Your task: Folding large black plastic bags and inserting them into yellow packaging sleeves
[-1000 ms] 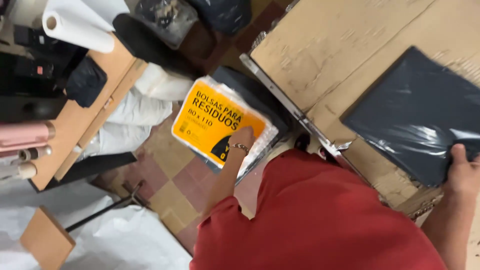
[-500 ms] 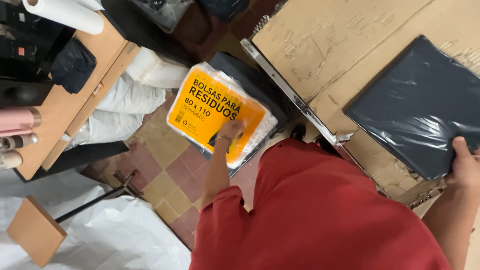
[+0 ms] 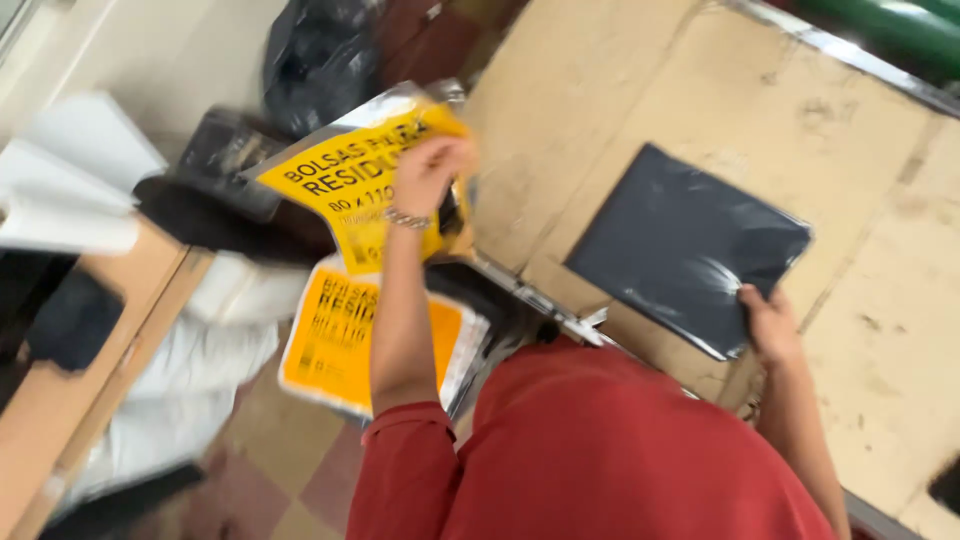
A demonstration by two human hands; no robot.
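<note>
Yellow packet (image 3: 365, 180) in left hand (image 3: 430, 172) grip, blurred | right hand (image 3: 768, 322) apparently pinches dark packet (image 3: 680, 245)

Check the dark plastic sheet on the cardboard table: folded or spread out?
Folded. The dark plastic sheet lies as a compact flat rectangle on the cardboard table, edges square, with the right hand pressing its near corner.

You wear a red short-sleeved cloth shirt (image 3: 600, 450), its sleeve hem ending near your left elbow. A thin silver chain bracelet (image 3: 407, 218) circles the wrist just below your left hand (image 3: 430, 172). Your right hand (image 3: 768, 322) and forearm are bare, with no ring showing.
</note>
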